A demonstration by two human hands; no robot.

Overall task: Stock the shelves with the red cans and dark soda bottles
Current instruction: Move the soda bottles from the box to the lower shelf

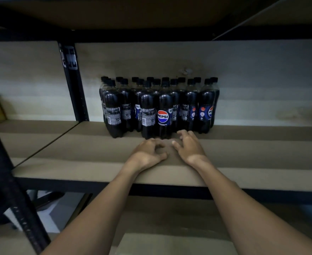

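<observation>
Shelf (262, 153) bears left hand (149, 151), right hand (188, 146), seemingly half-curled.

Bottles (165, 109): glossy dark plastic, glossy printed labels, matt black caps. Shelf (243, 159): matt tan board, smooth. Upright (72, 80): black-painted metal, perforated. Back wall (262, 85): matt, stained.

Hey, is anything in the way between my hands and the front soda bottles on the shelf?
Nothing visible. The left hand and right hand are over bare shelf, just short of the front soda bottles.
</observation>
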